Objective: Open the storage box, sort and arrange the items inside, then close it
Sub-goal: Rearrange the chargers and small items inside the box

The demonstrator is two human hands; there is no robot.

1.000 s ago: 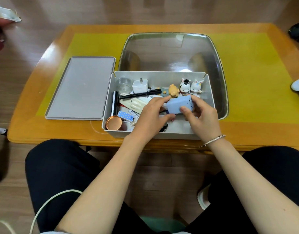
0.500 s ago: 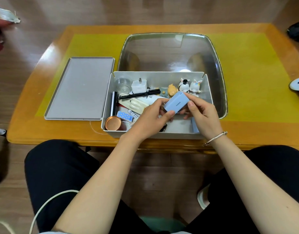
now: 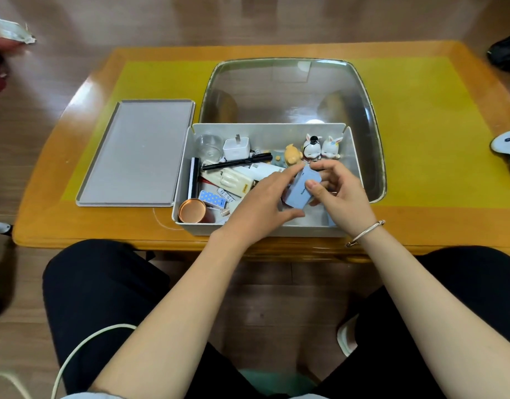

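The open grey storage box (image 3: 265,229) stands at the table's front edge, its flat lid (image 3: 135,152) lying to its left. Over the box's middle my right hand (image 3: 338,194) holds a pale blue box (image 3: 298,191) upright, thumb on its front. My left hand (image 3: 261,203) touches the blue box from the left with its fingers nearly straight. Inside lie a white charger (image 3: 236,148), a black pen (image 3: 236,163), a copper cup (image 3: 192,211), a clear cup (image 3: 209,144), a spotted blue card (image 3: 212,198) and three small figurines (image 3: 313,149) at the back right.
A large clear tray (image 3: 366,110) sits behind the box on the yellow mat (image 3: 421,125). A white game controller (image 3: 508,145) lies at the table's right edge. Dark objects sit on the floor at both far corners. My knees are under the table's front edge.
The pale blue box has been turned from lying sideways to standing on end, and both hands shifted slightly with it over the storage box.
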